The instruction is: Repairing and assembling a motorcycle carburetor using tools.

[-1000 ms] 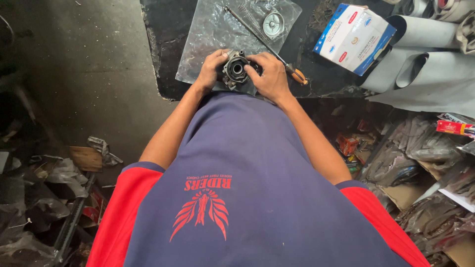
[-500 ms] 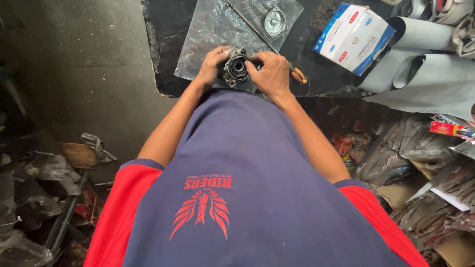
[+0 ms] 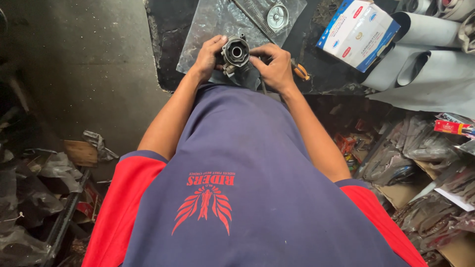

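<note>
Both my hands hold a small dark metal part with a round bore, a carburetor body (image 3: 235, 53), just above a clear plastic sheet (image 3: 217, 24) on a black bench. My left hand (image 3: 209, 55) grips its left side. My right hand (image 3: 273, 66) closes around its right side, fingers curled toward the bore. A round silver cap (image 3: 277, 16) and a long coil spring (image 3: 250, 14) lie on the plastic beyond the part. An orange-handled screwdriver (image 3: 300, 72) pokes out beside my right hand.
A white and blue cardboard box (image 3: 357, 32) sits at the right of the bench. Grey rolled sheets (image 3: 430, 59) lie further right. Plastic-wrapped parts and packets (image 3: 420, 163) pile up lower right; scrap and bags (image 3: 44, 188) clutter the floor at left.
The view has shifted slightly; the part now faces the camera with its bore showing, and my hands have barely moved.
</note>
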